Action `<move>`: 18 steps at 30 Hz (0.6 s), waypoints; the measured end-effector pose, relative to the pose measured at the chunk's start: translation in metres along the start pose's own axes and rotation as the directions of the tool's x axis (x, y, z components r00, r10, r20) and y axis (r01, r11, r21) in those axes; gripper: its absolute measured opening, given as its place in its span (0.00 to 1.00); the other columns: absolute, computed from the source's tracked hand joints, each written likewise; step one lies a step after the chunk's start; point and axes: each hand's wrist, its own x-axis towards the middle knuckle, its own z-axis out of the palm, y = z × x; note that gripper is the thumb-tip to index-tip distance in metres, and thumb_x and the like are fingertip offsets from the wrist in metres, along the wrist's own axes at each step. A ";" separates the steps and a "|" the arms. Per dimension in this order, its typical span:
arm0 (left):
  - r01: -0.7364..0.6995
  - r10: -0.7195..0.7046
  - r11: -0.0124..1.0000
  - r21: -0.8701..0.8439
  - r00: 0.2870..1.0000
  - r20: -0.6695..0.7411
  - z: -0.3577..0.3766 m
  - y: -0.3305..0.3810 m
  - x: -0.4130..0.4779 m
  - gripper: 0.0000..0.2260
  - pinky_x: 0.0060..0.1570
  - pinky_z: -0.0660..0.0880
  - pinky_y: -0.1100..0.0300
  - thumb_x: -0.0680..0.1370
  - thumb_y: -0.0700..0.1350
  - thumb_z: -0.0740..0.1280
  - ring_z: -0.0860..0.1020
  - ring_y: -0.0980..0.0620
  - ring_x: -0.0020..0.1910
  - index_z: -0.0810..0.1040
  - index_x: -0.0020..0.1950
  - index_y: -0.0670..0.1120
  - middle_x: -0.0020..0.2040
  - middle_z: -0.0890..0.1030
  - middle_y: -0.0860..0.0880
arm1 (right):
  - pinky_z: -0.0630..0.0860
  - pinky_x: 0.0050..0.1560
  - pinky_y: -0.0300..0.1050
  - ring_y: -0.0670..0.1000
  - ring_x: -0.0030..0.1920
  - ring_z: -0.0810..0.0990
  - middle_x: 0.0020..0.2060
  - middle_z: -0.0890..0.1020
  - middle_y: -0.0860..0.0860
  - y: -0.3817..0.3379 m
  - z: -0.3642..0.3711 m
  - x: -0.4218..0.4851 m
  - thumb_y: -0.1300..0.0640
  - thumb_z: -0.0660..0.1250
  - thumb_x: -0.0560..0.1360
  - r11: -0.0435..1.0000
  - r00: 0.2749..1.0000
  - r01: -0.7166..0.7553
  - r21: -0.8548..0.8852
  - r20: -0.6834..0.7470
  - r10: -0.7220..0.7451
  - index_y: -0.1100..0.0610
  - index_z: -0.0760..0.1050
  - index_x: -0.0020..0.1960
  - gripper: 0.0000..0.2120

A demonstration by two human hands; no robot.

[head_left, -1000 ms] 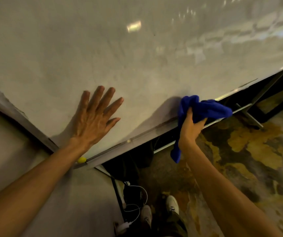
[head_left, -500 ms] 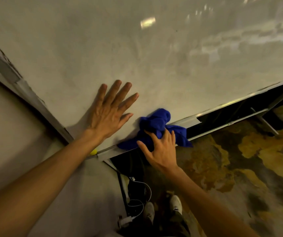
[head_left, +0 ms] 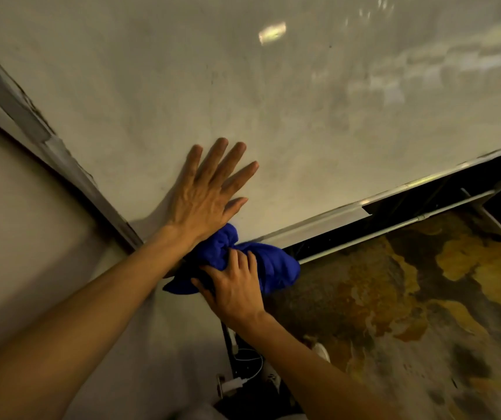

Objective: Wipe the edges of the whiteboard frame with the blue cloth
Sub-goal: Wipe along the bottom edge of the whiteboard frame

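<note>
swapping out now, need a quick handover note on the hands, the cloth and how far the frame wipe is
Left hand: flat, fingers spread, braced on the whiteboard near its lower left corner.
Right hand: pressing the bunched blue cloth onto the bottom frame edge, just under the left wrist.
Done: cannot tell which parts are wiped already.
Left: finish into the corner, then do the left side edge; the other edges are out of view.

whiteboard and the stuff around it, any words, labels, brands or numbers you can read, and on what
None can be read.
The whiteboard shows only faint smudges and light reflections, no writing.
The blue cloth, the bottom frame edge and the white charger on the floor carry no visible label.
</note>
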 end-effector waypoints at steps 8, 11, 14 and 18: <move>-0.022 0.022 1.000 0.004 1.000 0.020 -0.006 0.000 0.003 0.33 0.71 0.27 0.42 0.83 0.66 0.43 0.25 0.42 0.74 0.36 0.83 0.53 0.77 0.27 0.45 | 0.72 0.57 0.54 0.57 0.49 0.77 0.49 0.78 0.54 0.036 -0.002 0.004 0.40 0.61 0.76 0.991 0.992 0.092 -0.092 -0.078 -0.100 0.43 0.76 0.55 0.13; -0.025 0.025 1.000 -0.007 0.999 0.032 -0.007 -0.002 0.003 0.33 0.71 0.26 0.43 0.83 0.66 0.43 0.24 0.43 0.74 0.36 0.83 0.53 0.77 0.28 0.46 | 0.72 0.53 0.52 0.55 0.46 0.75 0.46 0.76 0.53 0.056 -0.008 0.005 0.40 0.60 0.75 0.990 0.987 0.091 -0.104 -0.124 -0.104 0.44 0.75 0.55 0.13; -0.022 0.023 1.000 -0.019 0.999 0.034 -0.006 -0.002 0.002 0.33 0.71 0.27 0.43 0.83 0.66 0.43 0.23 0.43 0.74 0.36 0.83 0.53 0.77 0.27 0.46 | 0.73 0.52 0.51 0.55 0.45 0.75 0.46 0.76 0.53 0.089 -0.024 0.005 0.41 0.62 0.75 0.992 0.986 0.032 -0.126 -0.157 -0.052 0.45 0.76 0.55 0.13; -0.023 0.024 0.999 -0.025 1.000 0.011 -0.006 0.000 0.000 0.32 0.73 0.31 0.42 0.84 0.65 0.44 0.26 0.43 0.75 0.38 0.83 0.53 0.79 0.32 0.46 | 0.73 0.51 0.52 0.57 0.46 0.76 0.46 0.77 0.55 0.132 -0.051 0.005 0.42 0.61 0.76 0.990 0.984 -0.081 -0.113 -0.165 0.061 0.48 0.78 0.55 0.14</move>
